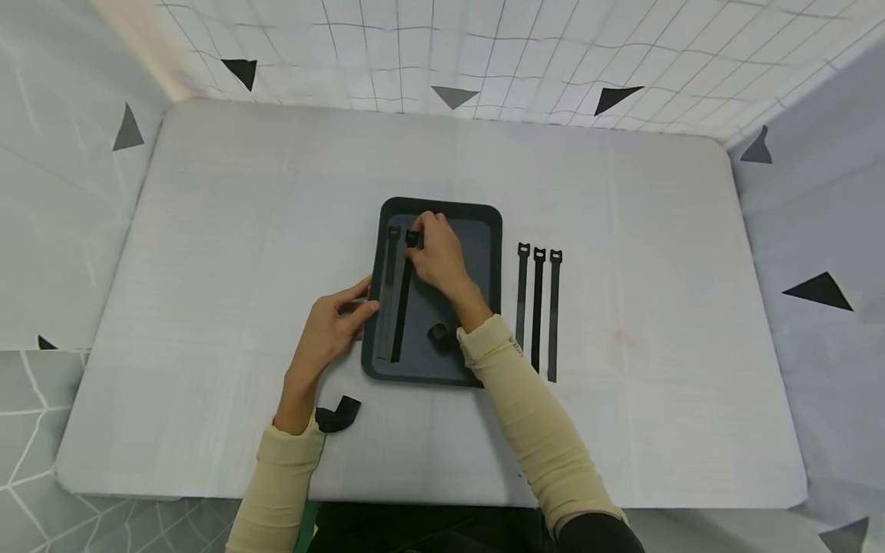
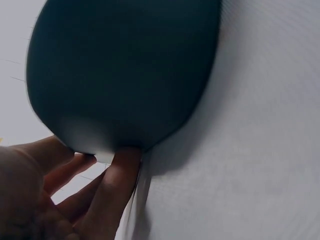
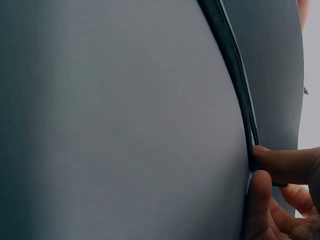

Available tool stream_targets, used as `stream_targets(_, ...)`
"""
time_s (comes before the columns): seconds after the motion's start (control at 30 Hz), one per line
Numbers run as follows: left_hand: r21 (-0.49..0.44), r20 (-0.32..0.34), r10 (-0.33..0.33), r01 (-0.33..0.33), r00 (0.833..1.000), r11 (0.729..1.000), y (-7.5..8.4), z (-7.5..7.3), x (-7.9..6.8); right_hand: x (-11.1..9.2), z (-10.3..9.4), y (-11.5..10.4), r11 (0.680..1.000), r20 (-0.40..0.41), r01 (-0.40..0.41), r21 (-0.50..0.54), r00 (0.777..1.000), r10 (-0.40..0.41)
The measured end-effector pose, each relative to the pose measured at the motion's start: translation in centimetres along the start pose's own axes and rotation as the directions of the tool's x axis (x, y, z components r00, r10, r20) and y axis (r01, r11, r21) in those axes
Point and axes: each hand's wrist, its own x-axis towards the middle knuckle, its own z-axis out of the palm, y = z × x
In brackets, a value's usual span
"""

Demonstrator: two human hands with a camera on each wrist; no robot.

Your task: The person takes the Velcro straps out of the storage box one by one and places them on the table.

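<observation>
A dark grey tray (image 1: 442, 375) lies on the table with two black cable straps inside, roughly side by side. My right hand (image 1: 439, 250) reaches over the tray and pinches the slotted end of the inner strap (image 1: 402, 307). The right wrist view shows thumb and finger on that strap (image 3: 235, 75). Left of it lies the other tray strap (image 1: 389, 292), apart from the hand. My left hand (image 1: 328, 326) holds the tray's left side, thumb at the rim; in the left wrist view its fingers (image 2: 122, 175) touch the tray wall (image 2: 125, 75).
Right of the tray, three more black cable straps (image 1: 538, 307) lie lengthwise on the white table (image 1: 657, 307), partly covered by my right sleeve (image 1: 532, 415). A black angled piece (image 1: 339, 415) shows beside my left wrist, and another dark piece (image 1: 440, 336) by my right wrist.
</observation>
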Motion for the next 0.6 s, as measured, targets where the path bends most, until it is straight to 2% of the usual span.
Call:
stream_targets(0.2, 0.003, -0.001, 0.003, -0.003, 1.0, 1.0, 0.0, 0.0, 0.0, -0.3, -0.1, -0.2, 1.0, 0.016, -0.003, 0.021, 1.0, 0.003)
stream_targets(0.47, -0.011, 0.004, 0.007, -0.007, 1.0, 1.0, -0.3, -0.1, 0.0, -0.9, -0.6, -0.5, 0.996, -0.026, -0.002, 0.092, 1.0, 0.005)
stream_targets(0.6, -0.011, 0.003, 0.015, -0.015, 1.0, 1.0, -0.3, -0.1, 0.0, -1.1, -0.7, -0.6, 0.979, -0.039, -0.01, 0.205, 0.999, 0.018)
